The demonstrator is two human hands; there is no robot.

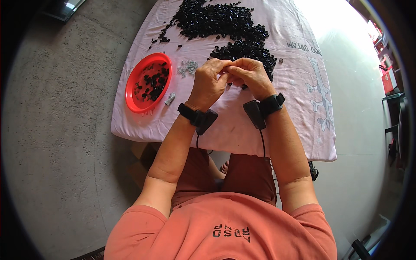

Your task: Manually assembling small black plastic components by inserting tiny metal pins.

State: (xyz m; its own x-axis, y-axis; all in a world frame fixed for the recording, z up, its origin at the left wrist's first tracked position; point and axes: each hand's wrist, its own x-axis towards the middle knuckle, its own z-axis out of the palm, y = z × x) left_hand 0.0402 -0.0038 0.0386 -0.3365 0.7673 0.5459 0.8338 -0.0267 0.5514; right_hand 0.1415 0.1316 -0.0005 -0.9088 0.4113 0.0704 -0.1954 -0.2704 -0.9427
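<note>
My left hand (209, 81) and my right hand (253, 76) meet over the near end of a big heap of small shiny black pieces (216, 19). Thumbs and fingertips of both hands are pinched together; whatever sits between them is too small and too covered to make out. Just left of my left hand lies a small pile of thin silvery pieces (187, 68). Farther left stands a round red tray (129, 93) with a scatter of black pieces inside. Beside the tray's right rim is a small silver-grey object (170, 99).
A pale pink printed cloth (299, 117) covers the table. One loose black piece (281, 60) lies right of the heap, and several more are strewn to its left. Black straps with dark boxes and cables sit on both my wrists. Grey floor (73, 108) surrounds the table.
</note>
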